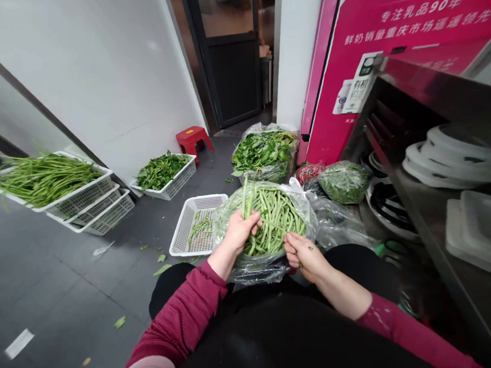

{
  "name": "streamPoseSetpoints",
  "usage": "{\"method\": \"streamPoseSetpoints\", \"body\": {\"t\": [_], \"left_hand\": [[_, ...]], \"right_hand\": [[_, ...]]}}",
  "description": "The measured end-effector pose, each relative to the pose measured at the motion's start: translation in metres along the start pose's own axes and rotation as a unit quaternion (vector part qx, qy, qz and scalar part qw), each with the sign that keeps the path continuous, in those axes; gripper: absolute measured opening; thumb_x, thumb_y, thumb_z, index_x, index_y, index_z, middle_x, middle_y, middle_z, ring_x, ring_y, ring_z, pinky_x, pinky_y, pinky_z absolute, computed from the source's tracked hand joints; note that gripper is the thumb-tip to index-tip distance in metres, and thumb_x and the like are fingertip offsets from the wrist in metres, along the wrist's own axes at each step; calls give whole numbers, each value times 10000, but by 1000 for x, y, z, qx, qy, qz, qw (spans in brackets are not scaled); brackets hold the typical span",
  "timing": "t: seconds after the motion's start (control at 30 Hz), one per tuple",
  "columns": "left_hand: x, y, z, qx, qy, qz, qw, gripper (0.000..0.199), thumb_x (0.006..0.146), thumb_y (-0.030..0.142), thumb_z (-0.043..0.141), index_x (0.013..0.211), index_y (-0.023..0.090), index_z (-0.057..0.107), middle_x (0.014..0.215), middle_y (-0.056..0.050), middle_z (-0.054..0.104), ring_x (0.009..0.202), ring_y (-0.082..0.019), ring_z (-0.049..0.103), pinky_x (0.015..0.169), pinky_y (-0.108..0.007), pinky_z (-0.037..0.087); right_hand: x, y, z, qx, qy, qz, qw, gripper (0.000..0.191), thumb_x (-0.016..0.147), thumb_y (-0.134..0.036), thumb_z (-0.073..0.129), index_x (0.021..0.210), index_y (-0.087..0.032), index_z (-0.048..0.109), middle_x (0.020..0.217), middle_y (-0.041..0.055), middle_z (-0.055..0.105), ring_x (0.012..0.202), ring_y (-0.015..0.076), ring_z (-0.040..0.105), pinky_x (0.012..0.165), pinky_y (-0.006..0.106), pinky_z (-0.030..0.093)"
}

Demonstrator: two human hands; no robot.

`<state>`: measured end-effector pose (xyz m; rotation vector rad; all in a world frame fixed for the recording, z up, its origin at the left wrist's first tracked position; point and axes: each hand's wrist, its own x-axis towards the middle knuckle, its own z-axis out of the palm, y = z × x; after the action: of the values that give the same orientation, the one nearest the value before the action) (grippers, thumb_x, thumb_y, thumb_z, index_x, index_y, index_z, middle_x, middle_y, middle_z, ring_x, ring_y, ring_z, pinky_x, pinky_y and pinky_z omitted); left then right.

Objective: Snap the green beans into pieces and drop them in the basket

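A clear plastic bag full of green beans (pixel 280 212) stands open between my knees. Above its left side, my left hand (pixel 241 230) is closed around a few long green beans (pixel 248 198) that point upward. My right hand (pixel 305 254) is at the bag's right front edge, its fingers pinched together; what they hold, if anything, is too small to make out. A small green scrap sticks to the back of that hand. Just left of the bag, a white perforated basket (pixel 176 236) has a few green bean pieces (pixel 201 227) lying in it.
Stacked white baskets (pixel 102 211) at left carry long green stems (pixel 49 177). Behind them are a basket of leafy greens (pixel 162 171) and a red stool (pixel 193 136). A bag of leaves (pixel 264 151) stands ahead. At right, a metal shelf (pixel 428 208) holds white lids (pixel 449 157).
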<state>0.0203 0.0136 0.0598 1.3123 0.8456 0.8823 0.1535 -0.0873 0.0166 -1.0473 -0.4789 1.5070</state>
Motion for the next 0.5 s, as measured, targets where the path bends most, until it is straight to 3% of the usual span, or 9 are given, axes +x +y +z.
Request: {"method": "streamPoseSetpoints", "body": {"t": [0.13, 0.23, 0.3, 0.4, 0.43, 0.5], "left_hand": [[-24, 13, 17, 142, -14, 72, 987, 207, 663, 316, 621, 668, 136, 520, 508, 37, 522, 459, -61, 433, 485, -193, 346], [-34, 21, 26, 118, -53, 55, 990, 224, 666, 331, 616, 653, 138, 503, 491, 44, 497, 444, -59, 415, 470, -192, 335], [-32, 22, 29, 71, -85, 6, 994, 249, 662, 348, 621, 656, 139, 485, 454, 57, 455, 393, -44, 358, 416, -182, 282], [-20, 14, 30, 7, -100, -50, 994, 275, 656, 360, 626, 659, 139, 462, 442, 67, 421, 360, -28, 298, 380, -172, 221], [-16, 10, 30, -2, -93, -54, 994, 279, 651, 357, 630, 657, 138, 458, 458, 61, 435, 370, -29, 312, 388, -172, 235], [-10, 3, 28, 9, -82, -41, 996, 270, 648, 343, 631, 657, 134, 461, 510, 39, 482, 421, -44, 380, 436, -180, 300]], "right_hand": [[17, 0, -12, 72, 92, -7, 993, 267, 758, -384, 525, 643, -194, 376, 416, -111, 249, 306, 21, 156, 312, 165, 112], [26, -6, -20, 113, 164, 0, 980, 289, 788, -340, 498, 603, -195, 330, 396, -113, 215, 298, 22, 146, 306, 161, 111], [25, -11, -17, 111, 111, 14, 987, 272, 767, -326, 540, 615, -189, 360, 420, -95, 296, 314, 25, 222, 314, 158, 165], [17, -16, -4, 105, -79, 90, 987, 259, 741, -402, 566, 689, -181, 441, 500, -59, 405, 370, 41, 330, 337, 160, 233], [14, -17, 1, 107, -129, 118, 979, 273, 743, -428, 553, 704, -178, 452, 492, -64, 388, 360, 37, 306, 328, 156, 212], [11, -17, 8, 115, -171, 149, 967, 280, 746, -437, 545, 717, -172, 460, 459, -87, 316, 330, 22, 205, 306, 147, 132]]}}
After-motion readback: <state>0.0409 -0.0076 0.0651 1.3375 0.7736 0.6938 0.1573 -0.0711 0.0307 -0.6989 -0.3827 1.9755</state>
